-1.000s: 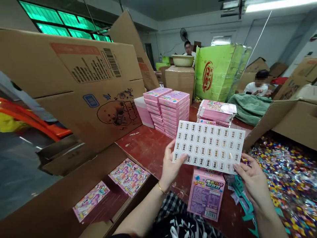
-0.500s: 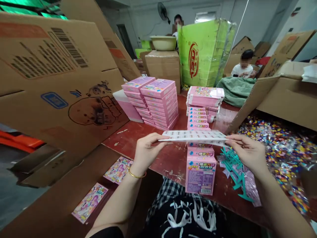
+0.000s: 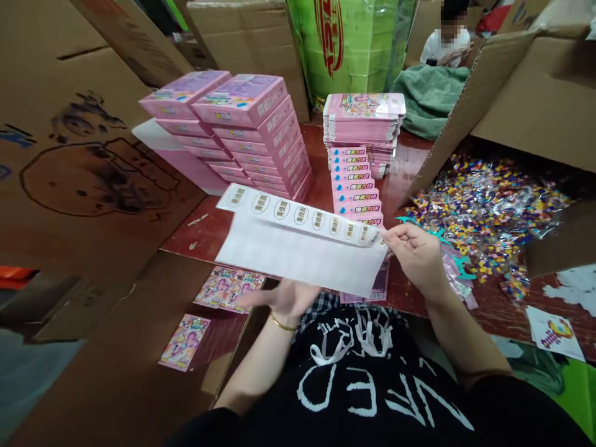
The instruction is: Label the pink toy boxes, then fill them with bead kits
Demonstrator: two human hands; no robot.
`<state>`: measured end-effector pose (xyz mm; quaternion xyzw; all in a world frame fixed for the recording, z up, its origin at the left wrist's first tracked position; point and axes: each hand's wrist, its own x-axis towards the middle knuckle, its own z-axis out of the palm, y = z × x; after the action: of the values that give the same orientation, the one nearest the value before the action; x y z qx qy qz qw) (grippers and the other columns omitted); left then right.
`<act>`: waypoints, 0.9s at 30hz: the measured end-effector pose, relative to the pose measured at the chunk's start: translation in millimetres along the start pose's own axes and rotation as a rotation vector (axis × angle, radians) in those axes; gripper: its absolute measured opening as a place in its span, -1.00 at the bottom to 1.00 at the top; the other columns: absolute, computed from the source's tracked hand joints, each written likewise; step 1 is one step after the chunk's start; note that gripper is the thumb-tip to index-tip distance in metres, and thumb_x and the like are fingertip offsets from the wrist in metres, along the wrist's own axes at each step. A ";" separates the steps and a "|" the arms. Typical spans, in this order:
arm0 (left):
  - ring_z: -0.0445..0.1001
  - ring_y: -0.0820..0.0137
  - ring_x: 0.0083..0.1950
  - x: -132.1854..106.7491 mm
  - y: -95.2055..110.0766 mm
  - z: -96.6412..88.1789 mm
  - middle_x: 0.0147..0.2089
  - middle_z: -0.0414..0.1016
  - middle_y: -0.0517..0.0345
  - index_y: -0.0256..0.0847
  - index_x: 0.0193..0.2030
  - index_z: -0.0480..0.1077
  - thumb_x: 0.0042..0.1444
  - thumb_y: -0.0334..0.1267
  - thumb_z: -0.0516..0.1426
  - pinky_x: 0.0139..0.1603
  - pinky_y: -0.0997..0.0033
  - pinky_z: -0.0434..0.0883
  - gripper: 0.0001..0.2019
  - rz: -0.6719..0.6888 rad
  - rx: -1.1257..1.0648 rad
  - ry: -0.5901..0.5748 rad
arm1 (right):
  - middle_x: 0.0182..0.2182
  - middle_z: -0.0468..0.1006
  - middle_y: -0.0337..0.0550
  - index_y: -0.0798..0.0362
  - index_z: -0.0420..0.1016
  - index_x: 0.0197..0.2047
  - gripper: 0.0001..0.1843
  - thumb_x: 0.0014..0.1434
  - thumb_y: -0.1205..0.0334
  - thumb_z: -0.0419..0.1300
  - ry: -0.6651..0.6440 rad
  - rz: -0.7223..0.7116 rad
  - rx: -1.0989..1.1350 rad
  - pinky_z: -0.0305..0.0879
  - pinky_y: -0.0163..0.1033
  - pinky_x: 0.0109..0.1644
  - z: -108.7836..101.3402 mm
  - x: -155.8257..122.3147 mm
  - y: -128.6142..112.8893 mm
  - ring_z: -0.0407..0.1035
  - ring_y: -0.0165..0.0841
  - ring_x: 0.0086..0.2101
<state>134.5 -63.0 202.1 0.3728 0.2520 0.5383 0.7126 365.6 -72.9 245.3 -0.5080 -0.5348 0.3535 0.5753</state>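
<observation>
A white sticker sheet (image 3: pixel 298 251) with a row of oval printed labels is folded over, the labels along its upper strip. My right hand (image 3: pixel 416 253) pinches its right end between thumb and fingers. Beneath the lower edge, my left hand (image 3: pixel 289 299) is palm up with its thumb stretched out; the sheet hides some of its fingers. Behind the sheet, a row of pink printed boxes (image 3: pixel 356 186) leans on the red table (image 3: pixel 205 226), partly covered by the sheet.
Stacked pink boxes (image 3: pixel 270 133) stand at left, flat pink cartons (image 3: pixel 363 121) farther back. An open carton (image 3: pixel 526 93) at right holds many small bags of coloured pieces (image 3: pixel 484 211). Teal plastic pieces (image 3: pixel 463 267) lie near my right arm. Picture packets (image 3: pixel 185 341) lie lower left. Another person (image 3: pixel 447 46) sits behind.
The view has tipped downward. My left hand has let go of the sheet's left end and moved below it. The sheet, held flat before, now hangs folded from my right hand.
</observation>
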 end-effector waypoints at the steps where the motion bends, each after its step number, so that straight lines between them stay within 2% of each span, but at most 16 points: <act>1: 0.18 -0.15 0.42 -5.5 -15.0 8.3 0.23 0.46 -0.10 -0.12 0.21 0.40 -0.39 0.48 0.29 0.39 -0.15 0.18 0.03 -0.051 -0.037 0.023 | -0.56 0.51 -0.24 0.04 0.47 -0.37 -0.63 0.15 -0.12 0.30 -0.016 0.018 -0.001 0.38 -0.31 -0.49 6.8 -6.8 6.7 0.40 -0.41 -0.55; 3: 0.36 -0.13 0.29 -8.5 -33.5 25.3 0.09 0.56 -0.11 -0.17 0.07 0.48 -0.41 0.23 0.45 0.31 -0.10 0.29 -0.13 -0.113 -0.073 0.155 | -0.53 0.53 -0.22 0.03 0.46 -0.37 -0.65 0.20 -0.09 0.26 -0.057 0.026 -0.044 0.38 -0.30 -0.47 18.6 -19.5 17.8 0.42 -0.40 -0.54; 5: 0.55 0.06 0.04 -1.4 -39.1 38.6 -0.12 0.62 -0.03 -0.23 -0.14 0.53 -0.36 -0.05 0.51 0.16 0.07 0.45 -0.40 -0.125 -0.086 0.329 | -0.51 0.55 -0.21 0.03 0.47 -0.35 -0.69 0.26 -0.04 0.21 -0.101 0.012 -0.104 0.40 -0.28 -0.42 26.4 -29.4 25.0 0.43 -0.40 -0.52; 7: 0.59 0.26 -0.20 9.2 -38.1 45.9 -0.27 0.61 0.08 -0.27 -0.27 0.52 -0.34 -0.20 0.51 -0.01 0.24 0.51 -0.54 -0.082 -0.098 0.452 | -0.45 0.58 -0.19 0.02 0.49 -0.30 -0.73 0.26 -0.02 0.22 -0.144 0.013 -0.112 0.44 -0.26 -0.34 29.6 -34.8 28.4 0.48 -0.37 -0.45; 10: 0.55 0.41 -0.34 18.3 -35.9 50.1 -0.34 0.59 0.16 -0.30 -0.34 0.51 -0.35 -0.27 0.51 -0.17 0.38 0.51 -0.59 0.010 -0.096 0.504 | -0.42 0.60 -0.19 0.02 0.49 -0.27 -0.72 0.20 -0.03 0.29 -0.213 0.061 -0.041 0.47 -0.24 -0.28 27.8 -34.6 29.0 0.53 -0.34 -0.40; 13: 0.55 0.44 -0.33 18.5 -36.9 51.6 -0.33 0.60 0.15 -0.32 -0.34 0.53 -0.32 -0.30 0.50 -0.20 0.45 0.50 -0.63 0.075 -0.086 0.511 | -0.51 0.56 -0.21 0.03 0.47 -0.36 -0.66 0.24 -0.08 0.23 -0.236 0.066 -0.041 0.44 -0.26 -0.34 23.3 -29.7 27.6 0.50 -0.37 -0.48; 16: 0.56 0.45 -0.29 18.8 -39.1 51.1 -0.27 0.62 0.14 -0.31 -0.29 0.55 -0.27 -0.31 0.49 -0.17 0.46 0.51 -0.64 0.122 -0.090 0.527 | -0.52 0.56 -0.20 0.04 0.49 -0.40 -0.60 0.28 -0.11 0.16 -0.264 0.034 -0.081 0.42 -0.26 -0.36 19.6 -24.3 25.6 0.47 -0.39 -0.49; 19: 0.58 0.42 -0.26 21.4 -41.0 49.0 -0.23 0.63 0.10 -0.32 -0.28 0.56 -0.27 -0.31 0.49 -0.10 0.41 0.52 -0.63 0.146 -0.060 0.541 | -0.43 0.62 -0.18 0.04 0.56 -0.31 -0.67 0.18 -0.09 0.28 -0.251 0.035 -0.069 0.44 -0.26 -0.33 16.8 -19.1 25.0 0.48 -0.39 -0.43; 22: 0.60 0.34 -0.18 22.8 -42.8 47.2 -0.16 0.64 0.04 -0.32 -0.21 0.56 -0.28 -0.25 0.50 -0.02 0.32 0.51 -0.56 0.153 -0.031 0.556 | -0.35 0.65 -0.16 0.06 0.58 -0.23 -0.63 0.02 -0.05 0.42 -0.234 0.128 0.049 0.47 -0.25 -0.30 16.0 -13.4 28.2 0.50 -0.39 -0.39; 25: 0.60 0.29 -0.09 22.1 -44.2 46.8 -0.10 0.63 0.01 -0.30 -0.14 0.55 -0.23 -0.19 0.48 0.06 0.29 0.50 -0.52 0.166 -0.010 0.536 | -0.36 0.64 -0.16 0.07 0.57 -0.29 -0.59 -0.03 -0.08 0.45 -0.288 0.260 0.175 0.46 -0.28 -0.34 18.1 -9.0 34.6 0.47 -0.42 -0.42; 27: 0.60 0.30 -0.08 21.8 -44.7 47.0 -0.09 0.63 0.02 -0.29 -0.13 0.55 -0.18 -0.19 0.47 0.06 0.31 0.50 -0.54 0.185 0.002 0.519 | -0.41 0.60 -0.20 0.07 0.55 -0.33 -0.58 -0.05 -0.10 0.45 -0.285 0.290 0.214 0.42 -0.31 -0.39 20.9 -7.9 38.6 0.42 -0.46 -0.47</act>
<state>202.4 -60.8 195.1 0.2448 0.3916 0.6782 0.5716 349.1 -67.0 204.3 -0.4605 -0.4915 0.5553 0.4878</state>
